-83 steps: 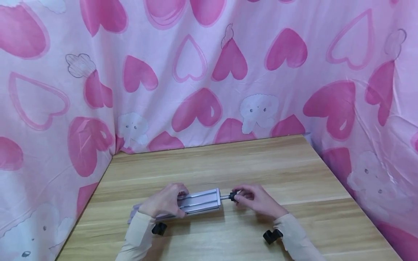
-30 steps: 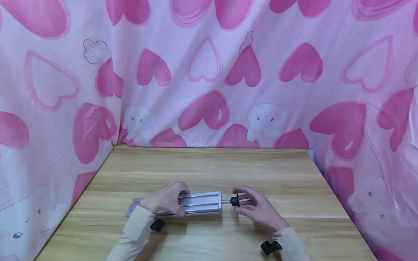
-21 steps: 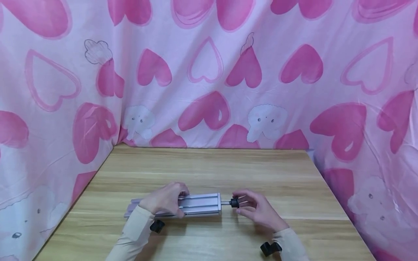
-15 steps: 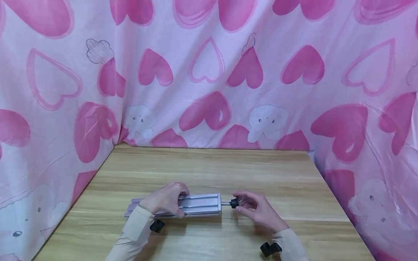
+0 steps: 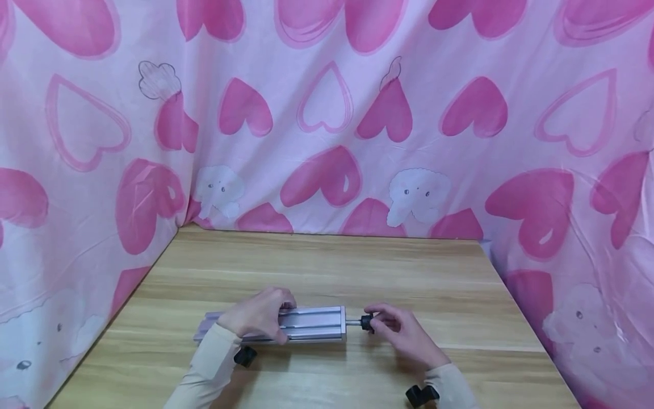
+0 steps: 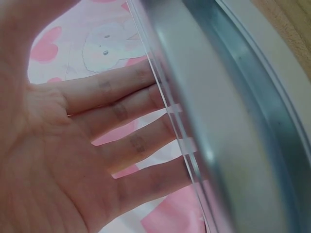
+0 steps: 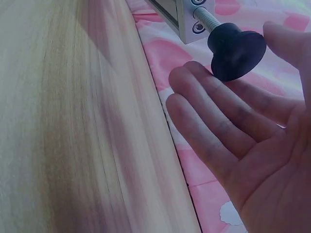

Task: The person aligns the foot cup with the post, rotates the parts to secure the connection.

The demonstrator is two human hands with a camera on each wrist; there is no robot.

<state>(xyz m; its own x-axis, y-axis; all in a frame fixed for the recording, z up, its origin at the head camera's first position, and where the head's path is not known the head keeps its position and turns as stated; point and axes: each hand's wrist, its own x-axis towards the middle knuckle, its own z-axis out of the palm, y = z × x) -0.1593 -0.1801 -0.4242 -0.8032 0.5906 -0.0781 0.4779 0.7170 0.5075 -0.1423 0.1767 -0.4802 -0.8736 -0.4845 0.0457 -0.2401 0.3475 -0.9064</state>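
My left hand (image 5: 260,313) grips a silver aluminium profile (image 5: 313,325) across its width, thumb on the near side and fingers on the far side. In the left wrist view those fingers reach behind the profile (image 6: 214,97). From the square plate on its right end sticks a threaded rod (image 7: 206,19) carrying a black levelling foot (image 5: 366,322) with a flared round base. My right hand (image 5: 406,330) pinches the foot between thumb and index finger. In the right wrist view the other fingers extend below the foot (image 7: 235,53).
The profile is held over a wood-grain table (image 5: 327,261). A pink curtain with hearts (image 5: 317,176) stands along the table's back and sides. Black camera mounts sit at the left wrist (image 5: 246,356) and right wrist (image 5: 422,396).
My right fingers spread apart around the levelling foot a second ago and have since drawn together on it. My left hand keeps its grip on the profile. The head view has shifted slightly.
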